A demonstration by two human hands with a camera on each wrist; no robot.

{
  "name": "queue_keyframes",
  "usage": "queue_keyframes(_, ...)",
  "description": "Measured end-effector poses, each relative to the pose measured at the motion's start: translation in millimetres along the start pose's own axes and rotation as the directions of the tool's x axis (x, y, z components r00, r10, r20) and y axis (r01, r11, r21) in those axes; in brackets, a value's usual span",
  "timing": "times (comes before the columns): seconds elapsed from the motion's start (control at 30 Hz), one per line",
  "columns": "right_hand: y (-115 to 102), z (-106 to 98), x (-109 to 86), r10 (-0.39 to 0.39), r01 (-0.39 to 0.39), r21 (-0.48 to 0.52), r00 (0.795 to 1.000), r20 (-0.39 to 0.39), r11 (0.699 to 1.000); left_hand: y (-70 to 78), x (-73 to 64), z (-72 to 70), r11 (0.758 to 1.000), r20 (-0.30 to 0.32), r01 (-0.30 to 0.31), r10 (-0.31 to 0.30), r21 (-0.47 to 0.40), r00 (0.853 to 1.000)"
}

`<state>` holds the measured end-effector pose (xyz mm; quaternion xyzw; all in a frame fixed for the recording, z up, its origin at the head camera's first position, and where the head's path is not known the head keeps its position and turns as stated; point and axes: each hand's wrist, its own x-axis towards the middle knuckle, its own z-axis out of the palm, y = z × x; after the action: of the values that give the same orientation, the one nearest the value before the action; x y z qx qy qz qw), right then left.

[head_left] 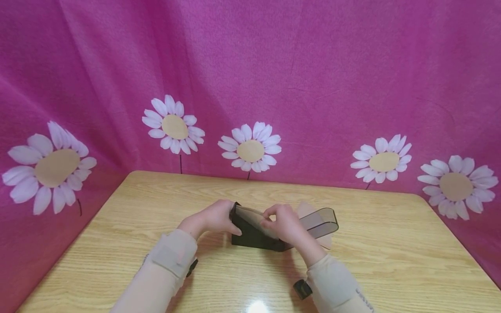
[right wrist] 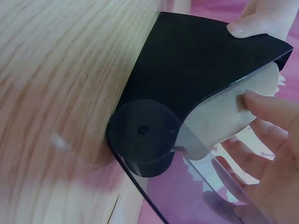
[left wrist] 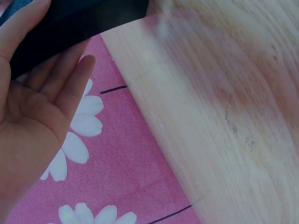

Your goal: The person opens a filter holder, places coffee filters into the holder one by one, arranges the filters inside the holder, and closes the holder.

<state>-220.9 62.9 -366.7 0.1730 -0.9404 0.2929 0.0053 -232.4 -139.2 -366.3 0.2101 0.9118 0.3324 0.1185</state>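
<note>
A black wedge-shaped holder (head_left: 250, 238) lies on the wooden table (head_left: 391, 261), its smoky clear lid (head_left: 320, 221) swung open to the right. A stack of round beige papers (head_left: 250, 214) sits inside it. My left hand (head_left: 217, 217) grips the holder's left end, thumb on the side face (right wrist: 254, 22), fingers behind the holder (left wrist: 70, 28). My right hand (head_left: 283, 224) pinches the beige paper (right wrist: 219, 122), its thumb (right wrist: 261, 105) on the front and the fingers behind. The lid's round hinge (right wrist: 142, 130) shows in the right wrist view.
More beige paper (head_left: 306, 208) shows behind and under the open lid. Pink cloth with white daisies (head_left: 250, 150) hangs behind the table and down its sides (left wrist: 117, 163). The table's far edge runs close behind the holder.
</note>
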Motion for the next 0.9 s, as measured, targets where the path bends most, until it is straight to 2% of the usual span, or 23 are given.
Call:
queue_keyframes(0.1, -1.1, -3.2, -0.5, 0.01, -0.01, -0.017, 1.0, -0.003, 1.0, 0.3, 0.1, 0.0, 1.0, 0.0, 0.015, -0.015, 0.006, 1.0)
queue_keyframes(0.2, -2.5, -14.9, -1.7, 0.029, -0.029, -0.002, 1.0, -0.005, 1.0, 1.0, 0.5, 0.3, 1.0, -0.001, 0.02, -0.02, 0.014, 1.0)
queue_keyframes(0.37, -2.5, -53.3, -5.6, 0.019, -0.018, 0.032, 0.999, -0.041, 0.999, 0.8, -1.2, -0.8, 1.0, 0.004, -0.01, 0.01, 0.012, 1.0)
queue_keyframes(0.47, 4.1, -81.1, -8.7, 0.061, -0.057, 0.049, 0.995, -0.078, 0.997, 0.1, -1.8, -1.5, 1.0, 0.009, -0.03, 0.03, -0.002, 0.999)
queue_keyframes(0.6, 25.7, -111.2, -10.2, 0.12, -0.114, 0.049, 0.981, -0.153, 0.992, -1.0, -1.5, -1.3, 1.0, 0.01, -0.029, 0.029, -0.009, 1.0)
queue_keyframes(0.7, 48.8, -121.9, -8.8, 0.161, -0.157, 0.035, 0.972, -0.172, 0.987, -1.9, -1.4, -1.6, 1.0, 0.009, -0.029, 0.029, -0.003, 1.0)
queue_keyframes(0.83, 81.8, -117.2, -3.3, 0.245, -0.249, -0.034, 0.965, -0.097, 0.968, -1.5, -1.3, -1.6, 1.0, 0.014, -0.025, 0.025, -0.012, 1.0)
queue_keyframes(0.9, 96.5, -107.0, 1.8, 0.257, -0.258, -0.12, 0.966, -0.025, 0.959, -1.7, -1.9, -2.4, 1.0, 0.014, -0.022, 0.022, -0.013, 1.0)
